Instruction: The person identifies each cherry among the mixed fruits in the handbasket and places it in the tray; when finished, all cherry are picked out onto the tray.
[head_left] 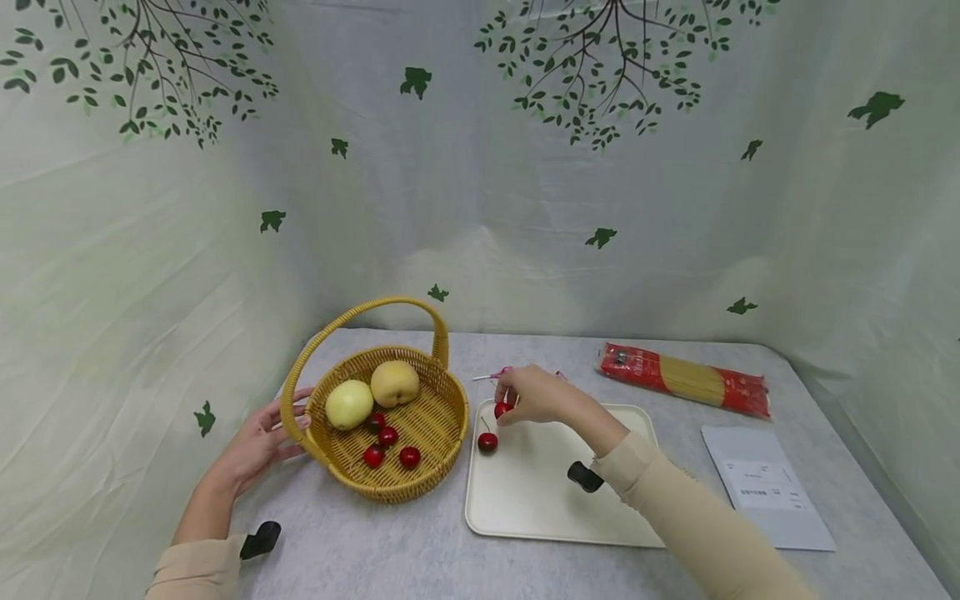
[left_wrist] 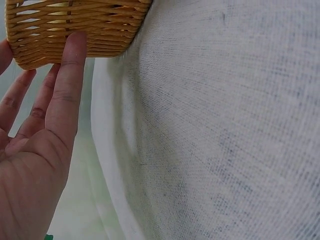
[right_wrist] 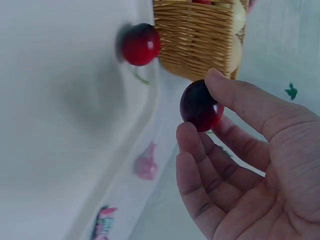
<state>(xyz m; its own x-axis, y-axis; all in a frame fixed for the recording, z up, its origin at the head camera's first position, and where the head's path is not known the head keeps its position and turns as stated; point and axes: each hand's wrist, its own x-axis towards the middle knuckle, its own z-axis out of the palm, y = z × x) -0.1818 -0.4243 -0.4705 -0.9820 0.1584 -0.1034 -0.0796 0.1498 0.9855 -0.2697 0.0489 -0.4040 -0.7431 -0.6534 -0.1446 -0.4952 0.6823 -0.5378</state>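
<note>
With its fingertips my right hand pinches a dark red cherry, held above the far left corner of a cream tray. Another cherry with a stem lies on the tray near its left edge. Left of the tray stands a yellow wicker basket with a tall handle. It holds two round yellow fruits and several cherries. My left hand is at the basket's left side, its extended fingers resting against the woven wall.
A red and yellow pack of dried noodles lies at the back right. Nearer, to the right of the tray, is a flat white box with printing. Something small and pink lies behind the tray, partly hidden by my right hand in the head view.
</note>
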